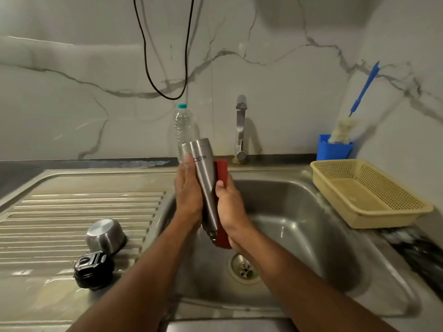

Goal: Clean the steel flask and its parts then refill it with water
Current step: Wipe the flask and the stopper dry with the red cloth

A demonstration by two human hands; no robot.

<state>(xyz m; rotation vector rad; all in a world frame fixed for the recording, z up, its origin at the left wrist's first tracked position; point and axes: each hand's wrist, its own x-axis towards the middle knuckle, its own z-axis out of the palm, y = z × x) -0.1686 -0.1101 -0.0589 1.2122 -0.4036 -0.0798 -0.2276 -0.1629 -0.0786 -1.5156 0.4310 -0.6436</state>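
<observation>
Over the sink basin (299, 231) I hold the steel flask (203, 173) upside down, its base up and its mouth toward the drain. My left hand (188, 192) grips the flask body from the left. A red scrub pad (221, 178) lies flat against the flask's right side, gripped by my right hand (230, 212). The flask's steel cup (105, 236) stands upside down on the ribbed drainboard (72, 212), with the black stopper lid (93, 269) just in front of it.
The tap (241, 130) stands behind the basin, with no water seen running. A plastic water bottle (183, 130) stands left of it. A yellow basket (369, 192) sits on the right counter; behind it a blue holder (333, 148) carries a bottle brush (354, 109). A black cable (165, 68) hangs on the wall.
</observation>
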